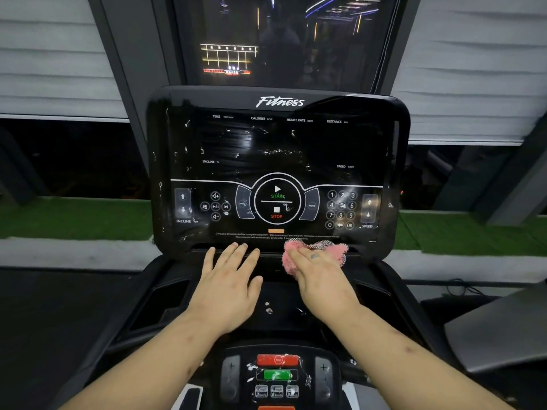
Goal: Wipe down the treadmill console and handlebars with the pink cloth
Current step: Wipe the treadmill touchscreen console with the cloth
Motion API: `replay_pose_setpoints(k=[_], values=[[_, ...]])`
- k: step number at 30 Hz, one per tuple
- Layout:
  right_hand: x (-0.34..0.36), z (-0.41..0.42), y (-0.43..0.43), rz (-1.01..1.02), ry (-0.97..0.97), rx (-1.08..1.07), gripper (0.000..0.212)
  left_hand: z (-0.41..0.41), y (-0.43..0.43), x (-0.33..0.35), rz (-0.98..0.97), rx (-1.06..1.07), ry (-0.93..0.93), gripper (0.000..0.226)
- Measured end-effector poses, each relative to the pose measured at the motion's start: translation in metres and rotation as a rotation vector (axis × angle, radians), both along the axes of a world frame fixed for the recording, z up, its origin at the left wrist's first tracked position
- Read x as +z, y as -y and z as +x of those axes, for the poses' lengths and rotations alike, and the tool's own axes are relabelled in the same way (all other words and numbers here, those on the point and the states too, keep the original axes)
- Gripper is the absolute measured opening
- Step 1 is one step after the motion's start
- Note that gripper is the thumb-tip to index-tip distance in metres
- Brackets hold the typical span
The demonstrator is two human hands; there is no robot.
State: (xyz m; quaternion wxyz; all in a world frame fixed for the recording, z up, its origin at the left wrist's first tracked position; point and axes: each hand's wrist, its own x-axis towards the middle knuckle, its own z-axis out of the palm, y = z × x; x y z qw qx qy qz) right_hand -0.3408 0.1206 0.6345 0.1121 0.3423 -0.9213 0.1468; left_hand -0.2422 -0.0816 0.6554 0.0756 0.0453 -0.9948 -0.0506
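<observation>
The pink cloth lies bunched on the dark ledge right at the bottom edge of the treadmill console, below the keypad side of the screen. The right hand lies flat on top of it, fingers straight and together, pressing it down rather than gripping it; cloth pokes out beyond the fingertips and along the thumb side. Just beside it, the left hand rests palm down on the same ledge with fingers spread, holding nothing. The glossy black screen above shows smears and white flecks. Nearer the person sits a small control panel with a red and a green button. A strip of green turf runs behind the machine.
</observation>
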Motion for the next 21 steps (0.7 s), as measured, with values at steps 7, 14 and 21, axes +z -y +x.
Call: replay_pose_setpoints(k=[7, 14, 21], values=[[-0.001, 0.015, 0.069, 0.054, 0.001, 0.075, 0.058, 0.015, 0.037, -0.005, 0.026, 0.074, -0.038, 0.064], [0.007, 0.016, 0.077, 0.151, 0.05, 0.122, 0.063, 0.015, 0.036, -0.007, 0.038, 0.068, -0.054, 0.064], [0.019, -0.002, 0.023, 0.229, 0.07, 0.076, 0.066, 0.006, 0.014, -0.004, 0.038, 0.053, -0.046, 0.063]])
